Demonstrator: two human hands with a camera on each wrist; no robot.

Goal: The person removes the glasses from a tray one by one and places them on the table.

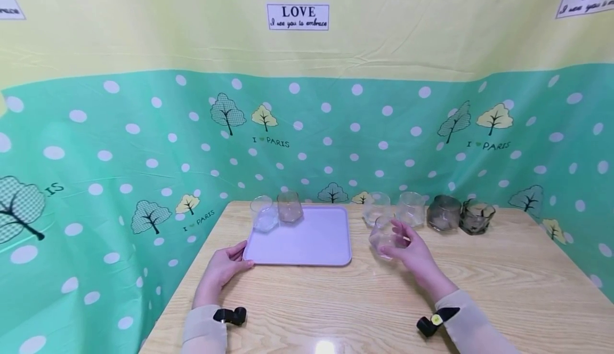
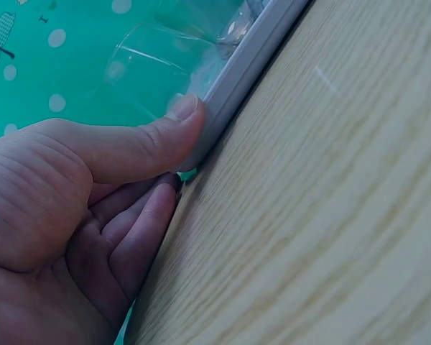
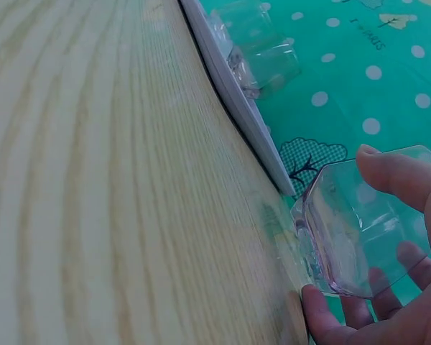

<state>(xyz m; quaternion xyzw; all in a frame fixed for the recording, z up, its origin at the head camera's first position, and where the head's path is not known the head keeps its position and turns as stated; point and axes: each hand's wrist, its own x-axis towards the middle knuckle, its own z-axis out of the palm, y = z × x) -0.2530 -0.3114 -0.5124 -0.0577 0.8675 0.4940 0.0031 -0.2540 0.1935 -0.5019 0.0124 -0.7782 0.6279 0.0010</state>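
A pale purple tray (image 1: 307,244) lies on the table, with a clear glass (image 1: 264,216) and a brownish glass (image 1: 290,208) at its back left. My left hand (image 1: 224,266) holds the tray's front left corner; in the left wrist view the thumb (image 2: 158,144) is against the rim. Right of the tray, my right hand (image 1: 411,252) grips a clear, faintly pink faceted glass (image 1: 378,236) between thumb and fingers. The right wrist view shows this glass (image 3: 345,223) close to the tabletop; whether its base touches cannot be told.
Behind the right hand stand two clear glasses (image 1: 376,210) and, farther right, a dark grey glass (image 1: 443,214) and a dark faceted glass (image 1: 476,218). The wooden table (image 1: 316,306) meets a green dotted curtain (image 1: 326,130) at the back and sides.
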